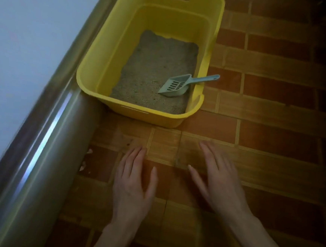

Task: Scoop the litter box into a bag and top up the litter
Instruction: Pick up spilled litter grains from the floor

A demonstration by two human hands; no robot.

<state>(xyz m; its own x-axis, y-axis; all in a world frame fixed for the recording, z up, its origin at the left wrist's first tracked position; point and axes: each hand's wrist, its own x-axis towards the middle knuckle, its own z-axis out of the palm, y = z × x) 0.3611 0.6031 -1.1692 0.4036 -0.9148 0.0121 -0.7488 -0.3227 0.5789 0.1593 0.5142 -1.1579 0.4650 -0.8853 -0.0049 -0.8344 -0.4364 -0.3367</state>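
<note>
Inspecting from the near edge outward, we record the following.

Left hand: our left hand (132, 181) is flat, palm down, fingers straight and together, thumb spread; it holds nothing and hovers over or rests on the floor, we cannot tell which.

Right hand: our right hand (217, 178) matches it, fingers extended and angled toward the box, holding nothing; its outline is slightly blurred.

Floor: the brick-pattern tile floor (275, 116) lies under both hands, with a few pale scraps (86, 160) by the base of the metal pillar (38, 162) on our left.

Litter box: the yellow litter box (96, 69) stands beyond the hands, apart from them, its near left corner against the pillar.

Litter: the litter (153, 68) covers the bottom in a thin layer; clumps are too small to tell.

Scoop: the blue-grey slotted scoop (173, 85) lies on the litter by the near right corner, its handle (206, 79) propped on the right rim.

Bag: none is in view.

Step in hand: we judge the task at its start, nothing scooped yet.

Next move: we judge it calls for the right hand to reach forward and take the handle, and for a bag to be fetched.
</note>
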